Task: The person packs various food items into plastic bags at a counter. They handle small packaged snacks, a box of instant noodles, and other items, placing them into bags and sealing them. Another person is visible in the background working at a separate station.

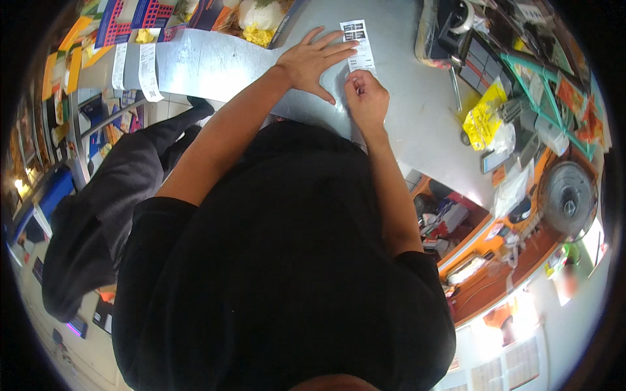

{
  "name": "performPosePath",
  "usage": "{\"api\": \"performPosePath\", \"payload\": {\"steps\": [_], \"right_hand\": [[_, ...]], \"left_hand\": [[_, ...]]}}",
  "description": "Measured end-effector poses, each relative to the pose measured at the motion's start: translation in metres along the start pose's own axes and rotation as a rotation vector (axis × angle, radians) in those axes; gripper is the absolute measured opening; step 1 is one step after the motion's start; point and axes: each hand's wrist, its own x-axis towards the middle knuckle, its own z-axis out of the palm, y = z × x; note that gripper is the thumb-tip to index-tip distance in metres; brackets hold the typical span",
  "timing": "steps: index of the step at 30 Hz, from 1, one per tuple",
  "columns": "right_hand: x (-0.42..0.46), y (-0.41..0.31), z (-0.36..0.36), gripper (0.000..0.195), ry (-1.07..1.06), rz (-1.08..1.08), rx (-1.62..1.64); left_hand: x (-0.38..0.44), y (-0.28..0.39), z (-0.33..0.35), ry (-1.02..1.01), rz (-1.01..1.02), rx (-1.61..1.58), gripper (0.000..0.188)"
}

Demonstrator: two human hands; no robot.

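Observation:
A printed paper slip [361, 51] lies on the metal counter [415, 117] in front of me, its far end pointing away. My left hand [318, 61] is spread flat on the counter at the slip's left, fingers apart, with fingertips over the slip's left edge. At the slip's near end is my right hand [367, 95], its fingers curled closely together; whether they pinch the paper or anything else is hidden.
Printed boxes [142, 19] stand along the counter's back left, two long paper slips [146, 71] hanging near them. At right are a yellow plastic bag [484, 115], a phone [495, 160], a teal rack [547, 97] and a fan [570, 205]. Another person in dark clothes [117, 185] is at left.

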Motion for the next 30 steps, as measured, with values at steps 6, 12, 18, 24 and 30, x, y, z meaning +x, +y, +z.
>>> {"api": "performPosePath", "payload": {"steps": [6, 12, 18, 24, 30], "right_hand": [[-0.016, 0.024, -0.005, 0.006, -0.159, 0.367, 0.559], [-0.009, 0.014, -0.006, 0.005, -0.277, 0.822, 1.247], [0.014, 0.019, -0.025, 0.005, -0.026, 0.259, 0.365], [0.024, 0.010, -0.012, 0.011, -0.280, -0.151, -0.268], [0.014, 0.011, -0.024, 0.009, -0.242, 0.027, -0.141]], "left_hand": [[-0.004, 0.005, 0.012, 0.075, -0.070, -0.031, 0.079], [-0.002, 0.003, 0.012, 0.049, -0.102, -0.003, 0.087], [-0.001, 0.001, 0.012, 0.070, -0.091, -0.045, 0.098], [-0.001, -0.001, 0.010, 0.108, -0.067, -0.069, 0.099], [-0.001, 0.000, 0.010, 0.095, -0.067, -0.067, 0.101]]}}
